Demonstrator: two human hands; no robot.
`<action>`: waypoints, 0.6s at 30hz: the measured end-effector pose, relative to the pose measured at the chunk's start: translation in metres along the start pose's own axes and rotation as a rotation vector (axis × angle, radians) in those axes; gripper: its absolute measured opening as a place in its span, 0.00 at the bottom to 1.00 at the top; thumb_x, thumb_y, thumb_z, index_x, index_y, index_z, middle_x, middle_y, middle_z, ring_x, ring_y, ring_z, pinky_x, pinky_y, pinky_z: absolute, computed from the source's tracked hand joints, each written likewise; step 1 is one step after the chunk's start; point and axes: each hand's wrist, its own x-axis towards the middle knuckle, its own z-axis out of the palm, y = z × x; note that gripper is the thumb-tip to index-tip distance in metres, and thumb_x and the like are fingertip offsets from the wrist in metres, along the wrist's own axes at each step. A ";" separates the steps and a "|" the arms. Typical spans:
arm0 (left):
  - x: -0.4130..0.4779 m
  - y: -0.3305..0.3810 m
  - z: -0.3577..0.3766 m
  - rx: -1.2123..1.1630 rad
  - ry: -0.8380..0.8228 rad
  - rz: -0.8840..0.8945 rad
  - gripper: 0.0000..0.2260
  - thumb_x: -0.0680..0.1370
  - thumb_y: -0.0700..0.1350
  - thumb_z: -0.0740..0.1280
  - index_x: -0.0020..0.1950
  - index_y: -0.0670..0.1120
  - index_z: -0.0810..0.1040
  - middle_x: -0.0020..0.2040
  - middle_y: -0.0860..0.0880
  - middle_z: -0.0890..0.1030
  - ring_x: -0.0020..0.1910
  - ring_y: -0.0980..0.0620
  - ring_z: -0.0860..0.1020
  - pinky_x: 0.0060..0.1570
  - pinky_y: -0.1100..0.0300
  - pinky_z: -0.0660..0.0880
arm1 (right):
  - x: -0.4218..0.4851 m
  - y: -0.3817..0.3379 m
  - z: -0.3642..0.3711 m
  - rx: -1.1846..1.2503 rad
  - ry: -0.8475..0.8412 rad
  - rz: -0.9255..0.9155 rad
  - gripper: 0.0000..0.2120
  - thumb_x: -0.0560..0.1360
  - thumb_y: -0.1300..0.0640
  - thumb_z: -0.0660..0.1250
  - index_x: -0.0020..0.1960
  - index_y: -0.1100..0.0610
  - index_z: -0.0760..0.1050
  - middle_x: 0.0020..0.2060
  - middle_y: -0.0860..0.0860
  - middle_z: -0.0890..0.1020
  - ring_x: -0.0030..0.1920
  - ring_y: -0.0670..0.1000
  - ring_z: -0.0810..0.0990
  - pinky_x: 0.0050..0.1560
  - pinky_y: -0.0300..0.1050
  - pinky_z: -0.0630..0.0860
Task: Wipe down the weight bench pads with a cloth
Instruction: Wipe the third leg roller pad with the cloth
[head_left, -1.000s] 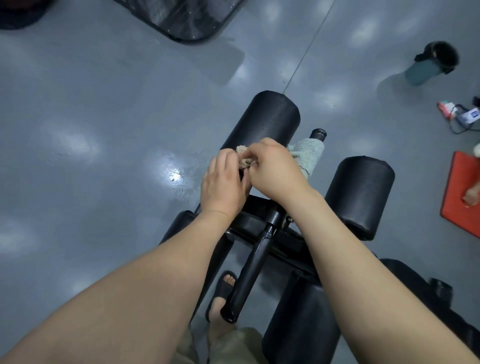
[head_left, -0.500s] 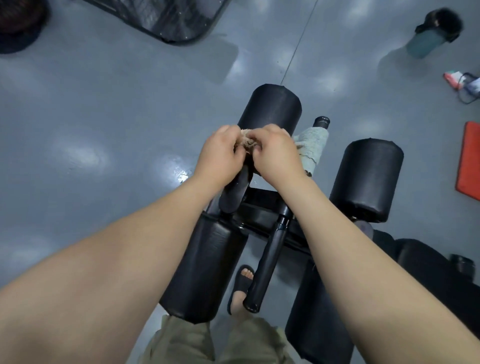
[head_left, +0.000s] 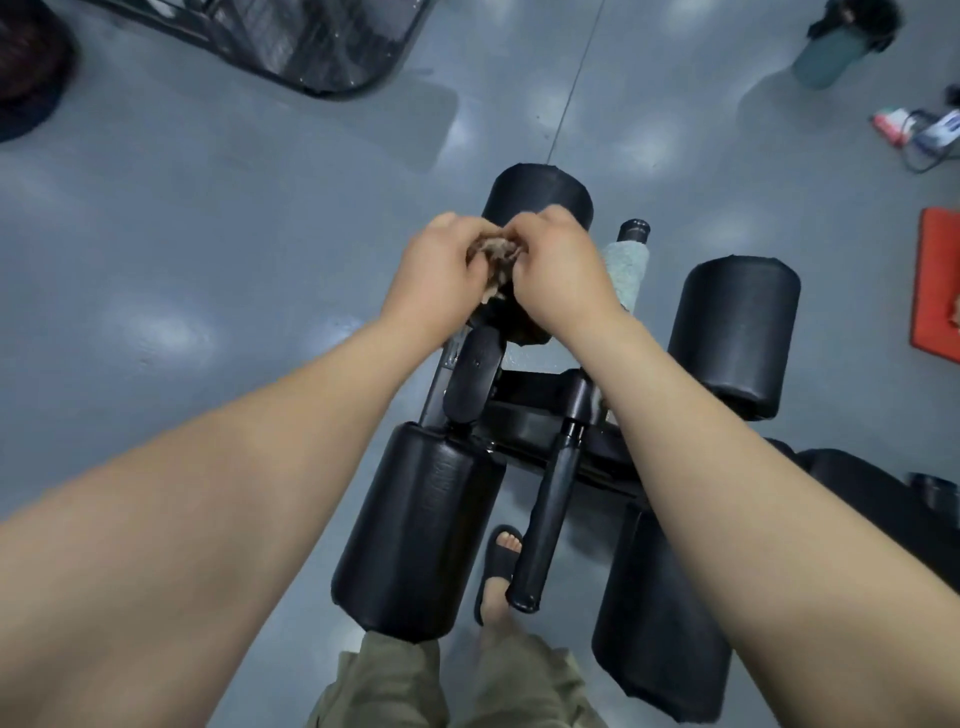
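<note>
1. Grey floor (head_left: 182, 234) lay under everything, with a dark mesh frame (head_left: 311, 47) at the far left.
2. At the near left, a black near-left pad (head_left: 421, 530) sat on the bench. A sandalled foot (head_left: 501, 566) was on the floor just right of it.
3. The left hand (head_left: 441, 270) had its fingers curled, pinching a bunched brownish cloth (head_left: 496, 257).
4. The cloth was held between both hands, over the near end of the far pad (head_left: 537, 195). Whether it touched that pad could not be told.
5. The right hand (head_left: 556, 270) pinched the same cloth from the other side, its knuckles close to the left's.
6. A black bar (head_left: 545, 519) ran from the bench toward the near side, between the two near pads.
7. Just right of the right hand, a pale green towel (head_left: 626, 275) was wrapped round a post.
8. Further right were the right pad (head_left: 735, 332) and, nearer, the near-right pad (head_left: 660, 613).
9. At the far right lay a teal bottle (head_left: 831, 52), some cables (head_left: 919, 135) and an orange mat (head_left: 940, 280).
</note>
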 end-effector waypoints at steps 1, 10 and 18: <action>0.003 -0.002 0.003 0.023 -0.039 -0.003 0.18 0.76 0.36 0.63 0.61 0.50 0.84 0.52 0.46 0.79 0.52 0.50 0.77 0.50 0.65 0.67 | 0.001 0.004 0.004 -0.022 -0.028 0.015 0.16 0.74 0.65 0.58 0.55 0.58 0.80 0.50 0.57 0.76 0.52 0.61 0.76 0.48 0.48 0.74; -0.029 -0.009 0.011 -0.043 -0.118 -0.075 0.21 0.78 0.34 0.63 0.64 0.54 0.83 0.40 0.54 0.69 0.43 0.52 0.73 0.44 0.69 0.65 | -0.031 -0.005 0.024 -0.062 -0.101 0.057 0.15 0.75 0.66 0.61 0.58 0.58 0.79 0.52 0.56 0.74 0.53 0.59 0.72 0.49 0.45 0.70; -0.053 -0.019 0.013 0.001 -0.105 -0.273 0.12 0.79 0.39 0.64 0.57 0.50 0.84 0.47 0.50 0.78 0.47 0.49 0.78 0.43 0.66 0.65 | -0.043 -0.011 0.030 0.117 -0.181 0.017 0.15 0.77 0.59 0.65 0.61 0.51 0.81 0.56 0.50 0.71 0.57 0.52 0.65 0.59 0.42 0.71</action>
